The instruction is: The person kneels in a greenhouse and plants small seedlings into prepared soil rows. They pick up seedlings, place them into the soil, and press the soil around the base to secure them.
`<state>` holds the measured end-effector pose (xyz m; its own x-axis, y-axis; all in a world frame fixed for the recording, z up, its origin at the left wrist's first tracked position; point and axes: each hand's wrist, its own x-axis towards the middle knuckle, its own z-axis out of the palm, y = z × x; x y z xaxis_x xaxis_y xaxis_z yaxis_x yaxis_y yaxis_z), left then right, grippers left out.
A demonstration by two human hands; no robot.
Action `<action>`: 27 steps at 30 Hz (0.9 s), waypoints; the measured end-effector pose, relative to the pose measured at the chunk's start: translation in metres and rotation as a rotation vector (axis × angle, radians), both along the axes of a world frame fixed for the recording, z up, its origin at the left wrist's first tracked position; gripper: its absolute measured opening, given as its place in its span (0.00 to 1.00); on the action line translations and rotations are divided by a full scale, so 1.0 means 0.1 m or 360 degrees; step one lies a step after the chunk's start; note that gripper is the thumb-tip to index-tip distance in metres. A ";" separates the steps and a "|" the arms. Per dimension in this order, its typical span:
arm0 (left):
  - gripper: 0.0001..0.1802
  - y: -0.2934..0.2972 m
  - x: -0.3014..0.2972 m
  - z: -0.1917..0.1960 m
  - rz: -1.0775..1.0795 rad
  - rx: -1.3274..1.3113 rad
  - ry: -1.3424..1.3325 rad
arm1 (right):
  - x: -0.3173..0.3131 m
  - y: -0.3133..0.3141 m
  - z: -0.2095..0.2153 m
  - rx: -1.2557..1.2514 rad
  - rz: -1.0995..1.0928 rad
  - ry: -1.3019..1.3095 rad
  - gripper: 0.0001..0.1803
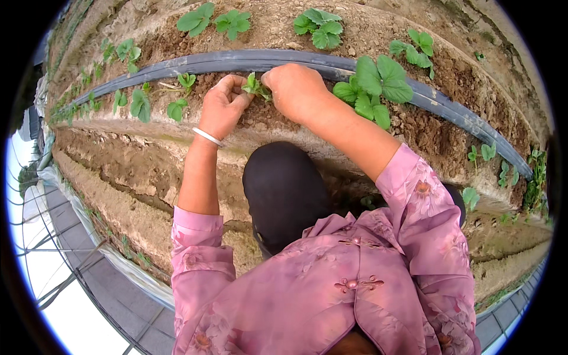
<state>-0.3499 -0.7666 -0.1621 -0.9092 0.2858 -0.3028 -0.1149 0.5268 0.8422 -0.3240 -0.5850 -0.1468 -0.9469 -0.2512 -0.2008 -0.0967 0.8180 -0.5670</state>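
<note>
A small green strawberry seedling (255, 87) stands in the soil on the near side of a black drip hose, between my two hands. My left hand (223, 106), with a white bangle at its wrist, is closed in a pinch at the seedling's left side, fingertips against its leaves. Over on the right, my right hand (296, 92) is curled with its back turned up, touching the seedling's right edge. Its fingertips are hidden beneath it, so what they grip cannot be made out. A larger strawberry plant (378, 83) grows beside my right forearm.
The black drip hose (207, 61) curves along the raised soil bed, just beyond my hands. More strawberry plants (319, 26) grow across the bed. My dark-clad knee (285, 189) is close to the bed's near edge. A furrow (130, 183) runs along the near side.
</note>
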 end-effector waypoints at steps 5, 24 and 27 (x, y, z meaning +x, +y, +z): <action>0.18 0.17 -0.02 0.21 -0.0290 -0.0459 0.0036 | 0.11 -0.03 -0.06 0.0023 -0.0021 0.0328 0.07; 0.19 -0.03 0.11 0.12 -0.0049 -0.0299 0.0132 | 2.50 3.12 0.52 -0.0587 -0.1278 0.0867 0.04; 0.19 -0.12 0.25 0.09 0.0501 0.0016 0.0291 | 3.17 3.66 0.49 -0.0420 -0.1870 0.0869 0.06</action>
